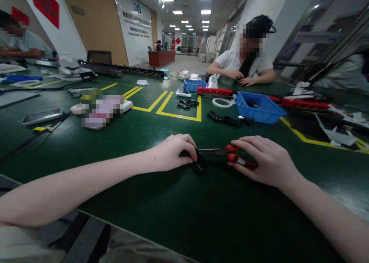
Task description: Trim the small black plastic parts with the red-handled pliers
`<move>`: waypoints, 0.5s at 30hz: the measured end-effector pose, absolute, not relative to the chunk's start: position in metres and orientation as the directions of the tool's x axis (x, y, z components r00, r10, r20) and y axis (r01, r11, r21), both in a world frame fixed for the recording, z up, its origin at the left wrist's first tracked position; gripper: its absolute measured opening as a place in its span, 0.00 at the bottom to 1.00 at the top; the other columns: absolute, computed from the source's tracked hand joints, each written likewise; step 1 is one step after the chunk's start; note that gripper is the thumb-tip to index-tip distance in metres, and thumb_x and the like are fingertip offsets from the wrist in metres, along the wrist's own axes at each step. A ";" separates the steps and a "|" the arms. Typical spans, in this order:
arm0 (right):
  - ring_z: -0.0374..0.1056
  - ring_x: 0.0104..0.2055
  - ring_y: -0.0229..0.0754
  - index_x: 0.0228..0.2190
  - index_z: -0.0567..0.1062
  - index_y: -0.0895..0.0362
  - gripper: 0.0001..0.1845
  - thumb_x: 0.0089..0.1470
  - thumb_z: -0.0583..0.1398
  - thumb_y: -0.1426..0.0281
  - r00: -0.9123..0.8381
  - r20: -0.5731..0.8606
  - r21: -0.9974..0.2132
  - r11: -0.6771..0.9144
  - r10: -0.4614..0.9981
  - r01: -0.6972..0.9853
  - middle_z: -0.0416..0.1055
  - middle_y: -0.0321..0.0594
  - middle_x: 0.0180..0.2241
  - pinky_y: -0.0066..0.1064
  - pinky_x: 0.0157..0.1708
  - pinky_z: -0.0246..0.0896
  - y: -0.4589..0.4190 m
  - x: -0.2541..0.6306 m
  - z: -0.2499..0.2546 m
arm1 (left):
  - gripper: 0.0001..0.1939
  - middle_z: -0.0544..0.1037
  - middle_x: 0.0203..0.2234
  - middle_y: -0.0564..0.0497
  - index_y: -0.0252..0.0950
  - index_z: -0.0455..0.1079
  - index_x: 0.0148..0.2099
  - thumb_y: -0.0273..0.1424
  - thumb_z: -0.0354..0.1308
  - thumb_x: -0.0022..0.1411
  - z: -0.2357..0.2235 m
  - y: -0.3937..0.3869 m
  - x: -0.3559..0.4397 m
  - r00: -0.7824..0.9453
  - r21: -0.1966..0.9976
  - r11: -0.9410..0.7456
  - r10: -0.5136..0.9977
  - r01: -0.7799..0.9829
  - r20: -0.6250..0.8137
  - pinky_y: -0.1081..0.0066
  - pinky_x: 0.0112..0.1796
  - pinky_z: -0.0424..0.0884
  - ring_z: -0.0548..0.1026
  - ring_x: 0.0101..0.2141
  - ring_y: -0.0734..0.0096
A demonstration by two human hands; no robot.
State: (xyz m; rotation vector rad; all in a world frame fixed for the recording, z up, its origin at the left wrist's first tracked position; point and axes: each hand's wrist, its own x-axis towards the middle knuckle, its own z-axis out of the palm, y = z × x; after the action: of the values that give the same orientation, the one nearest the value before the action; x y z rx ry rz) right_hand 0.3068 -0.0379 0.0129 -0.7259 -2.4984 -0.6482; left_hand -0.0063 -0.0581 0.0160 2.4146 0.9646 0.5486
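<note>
My left hand [175, 153] is closed on a small black plastic part [200, 165], its fingers pinching it just above the green tabletop. Some of that part is hidden behind the fingers. In my right hand [266, 159] is a pair of needle-nose pliers [230, 153] with red and black handles, held between thumb and fingers. The long thin jaws point left and reach the upper edge of the black part; whether they grip it I cannot tell.
Black parts [225, 118] lie beyond my hands, beside a blue bin [259, 107] and a white ring [221, 102]. A phone [102, 111] rests at left, near another device [42, 116] and a cable. Across the table sits a co-worker [245, 63].
</note>
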 end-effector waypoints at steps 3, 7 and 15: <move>0.72 0.39 0.49 0.47 0.72 0.60 0.21 0.57 0.62 0.60 -0.760 0.539 0.312 0.752 0.363 0.580 0.75 0.51 0.41 0.39 0.36 0.68 -0.038 0.307 0.013 | 0.04 0.72 0.48 0.48 0.36 0.77 0.39 0.24 0.62 0.63 0.015 -0.057 -0.007 0.674 0.558 -0.642 0.715 0.526 0.188 0.63 0.49 0.70 0.74 0.47 0.64; 0.72 0.39 0.50 0.48 0.72 0.59 0.21 0.56 0.63 0.60 -0.759 0.541 0.309 0.754 0.361 0.579 0.75 0.51 0.42 0.39 0.36 0.68 -0.038 0.307 0.013 | 0.03 0.71 0.48 0.48 0.36 0.74 0.42 0.26 0.59 0.66 0.018 -0.063 -0.003 0.670 0.373 -0.678 0.722 0.633 0.174 0.62 0.48 0.68 0.73 0.47 0.62; 0.72 0.39 0.51 0.49 0.71 0.58 0.22 0.57 0.62 0.59 -0.727 0.571 0.307 0.723 0.381 0.619 0.75 0.51 0.42 0.40 0.35 0.67 -0.038 0.305 0.011 | 0.08 0.69 0.51 0.41 0.31 0.67 0.46 0.24 0.48 0.69 0.009 -0.071 0.010 0.690 -0.007 -0.712 0.679 0.703 0.251 0.59 0.51 0.63 0.68 0.52 0.56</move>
State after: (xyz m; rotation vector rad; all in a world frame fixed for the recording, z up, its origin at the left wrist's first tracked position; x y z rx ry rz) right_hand 0.3054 -0.0380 0.0115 -0.7629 -2.4495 -0.6738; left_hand 0.0101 -0.0708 0.0088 2.9819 1.2225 0.3764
